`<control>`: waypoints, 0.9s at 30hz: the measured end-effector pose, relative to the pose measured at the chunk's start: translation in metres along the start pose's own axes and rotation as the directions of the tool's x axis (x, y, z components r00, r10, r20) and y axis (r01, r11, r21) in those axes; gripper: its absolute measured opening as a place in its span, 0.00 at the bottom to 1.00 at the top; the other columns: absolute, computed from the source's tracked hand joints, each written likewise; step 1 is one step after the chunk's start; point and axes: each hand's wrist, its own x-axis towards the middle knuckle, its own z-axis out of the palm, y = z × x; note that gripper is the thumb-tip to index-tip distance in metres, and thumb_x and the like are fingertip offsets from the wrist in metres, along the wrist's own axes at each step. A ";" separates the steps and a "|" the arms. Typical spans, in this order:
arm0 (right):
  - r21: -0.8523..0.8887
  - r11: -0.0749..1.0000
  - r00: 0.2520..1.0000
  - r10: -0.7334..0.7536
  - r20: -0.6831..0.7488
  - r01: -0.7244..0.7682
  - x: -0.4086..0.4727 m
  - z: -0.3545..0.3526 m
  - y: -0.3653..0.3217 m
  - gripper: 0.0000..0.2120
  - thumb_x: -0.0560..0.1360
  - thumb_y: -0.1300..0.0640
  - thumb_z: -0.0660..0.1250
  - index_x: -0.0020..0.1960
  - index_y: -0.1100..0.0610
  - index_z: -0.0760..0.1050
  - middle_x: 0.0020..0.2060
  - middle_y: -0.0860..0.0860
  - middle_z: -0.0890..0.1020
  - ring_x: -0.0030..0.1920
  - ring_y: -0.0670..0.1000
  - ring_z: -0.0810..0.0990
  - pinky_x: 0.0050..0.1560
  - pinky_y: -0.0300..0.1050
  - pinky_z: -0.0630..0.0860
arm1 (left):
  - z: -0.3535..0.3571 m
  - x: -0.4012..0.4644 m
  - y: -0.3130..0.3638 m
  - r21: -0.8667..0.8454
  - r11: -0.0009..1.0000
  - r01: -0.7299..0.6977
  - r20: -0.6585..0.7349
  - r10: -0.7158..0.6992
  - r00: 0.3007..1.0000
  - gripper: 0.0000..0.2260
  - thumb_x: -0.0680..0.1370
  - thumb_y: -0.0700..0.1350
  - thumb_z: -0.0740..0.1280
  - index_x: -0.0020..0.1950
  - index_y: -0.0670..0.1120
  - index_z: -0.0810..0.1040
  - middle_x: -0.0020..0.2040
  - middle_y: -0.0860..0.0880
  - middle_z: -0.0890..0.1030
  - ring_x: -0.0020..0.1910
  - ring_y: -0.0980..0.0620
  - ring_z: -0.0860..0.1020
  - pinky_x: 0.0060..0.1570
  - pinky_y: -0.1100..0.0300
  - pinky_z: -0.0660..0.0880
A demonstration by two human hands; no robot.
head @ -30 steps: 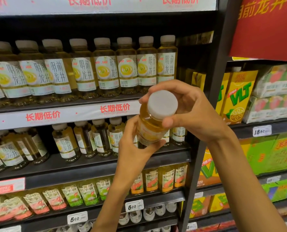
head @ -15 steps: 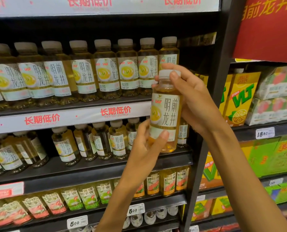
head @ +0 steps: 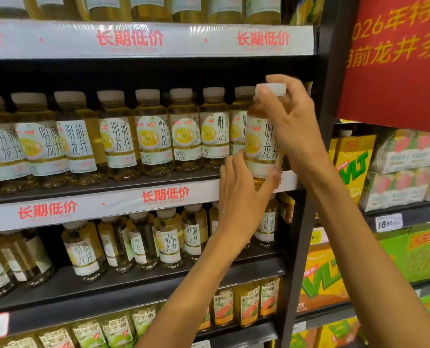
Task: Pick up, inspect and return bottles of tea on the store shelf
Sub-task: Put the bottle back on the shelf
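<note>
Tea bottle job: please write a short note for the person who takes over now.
Right hand: grips the tea bottle near its cap.
Left hand: holds the bottle's base.
The bottle is upright at the right end of the shelf row, its bottom at the shelf edge.
Done: picked up.
Left: set it in the end gap, release both grips.
</note>
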 end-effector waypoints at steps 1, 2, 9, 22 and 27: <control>-0.025 0.999 0.999 -0.033 -0.005 0.033 0.003 -0.001 0.002 0.16 0.80 0.55 0.62 0.65 0.59 0.68 0.55 0.56 0.79 0.54 0.52 0.80 0.55 0.45 0.78 | 0.002 0.005 0.001 0.019 0.999 -0.028 -0.036 0.029 0.999 0.29 0.77 0.56 0.65 0.73 0.46 0.60 0.68 0.50 0.67 0.68 0.55 0.63 0.67 0.56 0.64; -0.047 0.997 0.998 -0.062 -0.013 0.061 0.006 -0.002 0.004 0.16 0.80 0.55 0.63 0.65 0.59 0.67 0.54 0.56 0.79 0.54 0.53 0.80 0.55 0.47 0.78 | 0.005 0.010 0.002 0.025 0.999 -0.042 -0.067 0.043 0.997 0.30 0.77 0.55 0.66 0.73 0.46 0.59 0.69 0.49 0.67 0.68 0.54 0.63 0.68 0.57 0.63; -0.208 0.967 0.986 -0.162 -0.047 0.149 0.018 -0.004 0.020 0.14 0.80 0.56 0.63 0.63 0.60 0.69 0.50 0.43 0.74 0.51 0.42 0.76 0.52 0.40 0.76 | 0.027 0.027 -0.003 0.019 1.000 -0.019 -0.146 0.022 0.989 0.31 0.76 0.54 0.68 0.74 0.46 0.61 0.69 0.48 0.70 0.68 0.53 0.66 0.66 0.57 0.67; -0.469 0.871 0.968 -0.225 -0.111 0.148 0.042 -0.005 0.034 0.10 0.79 0.61 0.62 0.59 0.62 0.75 0.57 0.57 0.71 0.54 0.43 0.69 0.53 0.25 0.63 | 0.052 0.030 0.002 0.218 0.976 -0.018 -0.291 0.083 0.953 0.28 0.74 0.52 0.71 0.68 0.42 0.66 0.63 0.45 0.72 0.63 0.49 0.70 0.57 0.58 0.72; -0.531 0.840 0.979 -0.184 -0.082 0.113 0.051 -0.009 0.029 0.11 0.79 0.60 0.63 0.60 0.58 0.77 0.57 0.53 0.77 0.55 0.43 0.69 0.50 0.26 0.63 | 0.057 0.028 0.001 0.232 0.972 -0.029 -0.292 0.098 0.951 0.28 0.75 0.49 0.71 0.71 0.41 0.65 0.65 0.45 0.71 0.65 0.48 0.70 0.61 0.57 0.71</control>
